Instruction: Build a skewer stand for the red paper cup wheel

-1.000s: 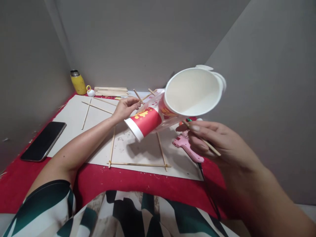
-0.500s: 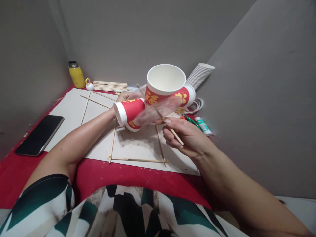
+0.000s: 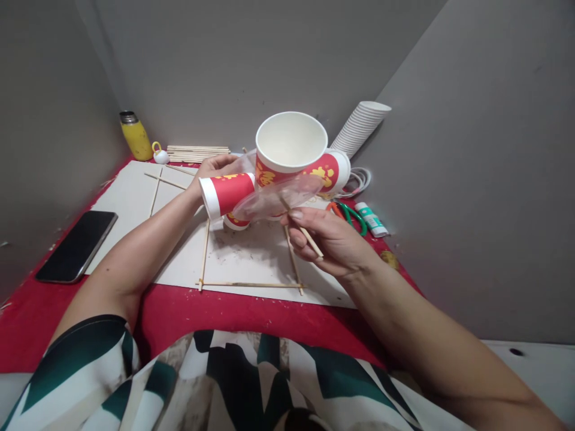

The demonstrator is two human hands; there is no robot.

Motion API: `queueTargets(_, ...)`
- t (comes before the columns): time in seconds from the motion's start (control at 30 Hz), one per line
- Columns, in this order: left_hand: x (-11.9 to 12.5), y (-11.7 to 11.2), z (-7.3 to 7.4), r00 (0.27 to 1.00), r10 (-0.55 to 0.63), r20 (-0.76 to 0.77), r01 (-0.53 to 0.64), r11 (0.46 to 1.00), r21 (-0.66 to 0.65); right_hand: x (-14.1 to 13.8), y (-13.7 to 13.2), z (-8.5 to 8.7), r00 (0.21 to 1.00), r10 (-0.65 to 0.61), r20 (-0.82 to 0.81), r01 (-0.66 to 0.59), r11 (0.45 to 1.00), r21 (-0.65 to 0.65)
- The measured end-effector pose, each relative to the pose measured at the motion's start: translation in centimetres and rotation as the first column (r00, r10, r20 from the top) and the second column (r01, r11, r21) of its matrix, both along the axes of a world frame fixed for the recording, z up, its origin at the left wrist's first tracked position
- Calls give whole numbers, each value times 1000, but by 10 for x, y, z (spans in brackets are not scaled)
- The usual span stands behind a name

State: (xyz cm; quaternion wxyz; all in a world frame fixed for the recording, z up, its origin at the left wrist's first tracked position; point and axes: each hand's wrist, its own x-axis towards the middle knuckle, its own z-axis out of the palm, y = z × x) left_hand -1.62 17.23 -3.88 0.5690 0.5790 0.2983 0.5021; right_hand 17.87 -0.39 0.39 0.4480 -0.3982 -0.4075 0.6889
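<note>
A joined cluster of red-and-white paper cups [image 3: 291, 140] with yellow print is held above the table, one mouth facing up and others pointing outward. Clear, thin plastic pieces [image 3: 274, 196] stick out between the cups. My right hand [image 3: 330, 236] pinches a thin wooden stick [image 3: 312, 242] that slants up past the plastic toward the cluster. My left hand [image 3: 218, 164] is behind the left cup [image 3: 231, 194], its fingers curled toward the far plastic piece. Its fingertips and their hold are hidden. Beneath the cups, a square frame of wooden sticks [image 3: 251, 285] lies on the white board [image 3: 179, 263].
Left on the red cloth [image 3: 188, 311] lies a phone [image 3: 76, 246]. Behind are a yellow bottle [image 3: 137, 140], its white cap [image 3: 160, 154] and wooden sticks [image 3: 197, 154]. On the right are stacked paper cups [image 3: 359, 129], a coiled cable [image 3: 359, 182], scissors [image 3: 353, 216] and a glue stick [image 3: 371, 219]. Walls enclose the table.
The cup cluster and both hands have shifted slightly left and up in view. More of my left hand now shows behind the cup. My right hand keeps its pinch on the stick.
</note>
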Motion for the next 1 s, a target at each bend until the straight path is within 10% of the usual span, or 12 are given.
queueTargets(0.2, -38, 14, 29, 981, 152, -120, -148, 988, 43, -2, -2, 4, 1000, -6, -15, 5, 999, -43)
queueTargets(0.37, -87, 11, 46, 807, 409, -426, -394, 910, 129, -2, -5, 7, 1000, 3, -13, -4, 998, -55)
queueTargets(0.67, -143, 6, 18, 172, 537, -826, -482, 777, 405, -3, -3, 0, 999, 31, -10, -32, 997, -64)
queueTargets(0.87, -146, 14, 8, 75, 457, -886, -251, 869, 427, -3, -3, -1, 999, 41, -1, -41, 997, -65)
queueTargets(1.0, -142, 23, 4, 57, 453, -890, -314, 854, 415, -3, -2, -1, 999, 46, -3, -46, 997, -64)
